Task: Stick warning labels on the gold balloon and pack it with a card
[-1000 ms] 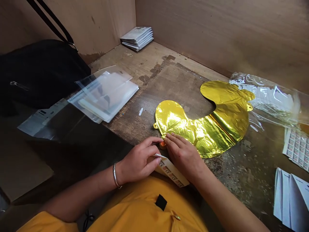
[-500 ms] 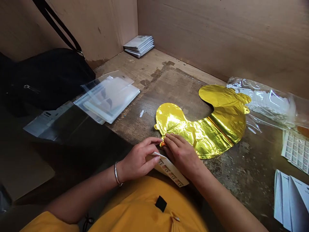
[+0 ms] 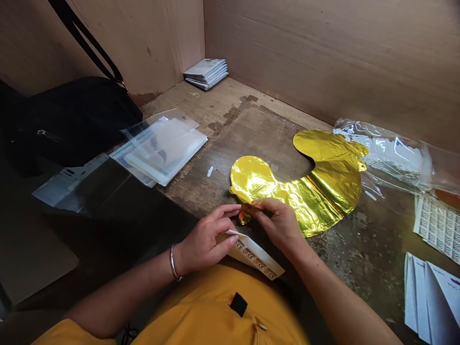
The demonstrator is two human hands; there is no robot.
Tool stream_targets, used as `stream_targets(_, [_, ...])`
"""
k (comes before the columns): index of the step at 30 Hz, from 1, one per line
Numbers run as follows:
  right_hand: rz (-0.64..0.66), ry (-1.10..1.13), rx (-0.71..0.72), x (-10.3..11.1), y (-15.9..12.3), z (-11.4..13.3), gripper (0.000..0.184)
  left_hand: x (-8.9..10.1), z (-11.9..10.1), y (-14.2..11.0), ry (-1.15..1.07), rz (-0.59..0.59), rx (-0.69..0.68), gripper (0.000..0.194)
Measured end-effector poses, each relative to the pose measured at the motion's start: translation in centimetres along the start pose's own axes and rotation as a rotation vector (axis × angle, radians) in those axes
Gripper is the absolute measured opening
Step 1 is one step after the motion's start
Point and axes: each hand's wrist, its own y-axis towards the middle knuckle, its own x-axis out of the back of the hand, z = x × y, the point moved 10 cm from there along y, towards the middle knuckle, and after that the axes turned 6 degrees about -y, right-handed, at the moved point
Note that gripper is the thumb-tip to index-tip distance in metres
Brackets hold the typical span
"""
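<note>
A flat gold foil balloon (image 3: pixel 323 196), curved like a hook, lies on the table in front of me. My right hand (image 3: pixel 278 223) pinches the balloon's near left edge by its small tail, fingers closed on the foil. Between the thumb and fingers of my left hand (image 3: pixel 212 235) is a folded sheet of stickers (image 3: pixel 257 258) printed with rows of CE marks. The fingertips of that hand reach to the balloon's tail, close to my right fingers. Whether a loose sticker sits between the fingertips is hidden.
Clear plastic sleeves (image 3: pixel 161 148) and a black bag (image 3: pixel 72 120) lie to the left. A stack of folded cards (image 3: pixel 206 73) stands in the far corner. At right are a clear bag of white pieces (image 3: pixel 391 153), more sticker sheets (image 3: pixel 436 227) and white folded cards (image 3: pixel 431 297).
My right hand has gone from lying flat over the balloon's edge to pinching it, lifting and turning the tail. My left hand stays in place with the sticker sheet.
</note>
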Motion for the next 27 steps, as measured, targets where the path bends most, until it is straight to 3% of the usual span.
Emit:
stream_targets(3, [0.086,0.184,-0.175,-0.2,0.5,-1.6,0.026,-0.2,-0.1,0.1,0.065,0.030,0.014,0.006])
stream_targets(6, [0.068,0.295,-0.263,0.4,1.1,-2.7,0.038,0.2,-1.0,0.7,0.152,0.025,-0.030,0.007])
stream_targets(8, [0.024,0.377,-0.327,0.9,1.4,-3.7,0.040,0.1,-2.3,1.5,0.218,0.038,-0.130,0.007])
stream_targets(12, [0.035,0.510,-0.406,0.6,1.5,-4.9,0.041,-1.9,-4.6,3.2,0.383,0.192,-0.381,0.009])
stream_targets(17, [-0.022,0.502,-0.405,0.7,1.7,-5.3,0.043,-3.9,-3.9,5.0,0.630,0.351,-0.421,0.010])
stream_targets(20, [-0.081,0.528,-0.422,1.3,2.0,-6.0,0.040,-4.7,-3.1,5.0,0.581,0.481,-0.396,0.010])
stream_targets(23, [-0.100,0.545,-0.434,1.9,2.0,-6.0,0.036,-4.7,-2.8,5.1,0.428,0.538,-0.364,0.011])
stream_targets(25, [-0.091,0.493,-0.370,2.3,1.7,-4.9,0.032,-4.7,-2.3,5.5,0.365,0.540,-0.328,0.009])
stream_targets(27, [-0.083,0.272,-0.177,2.8,1.1,-2.5,0.037,-4.7,-1.7,5.9,0.377,0.533,-0.303,0.008])
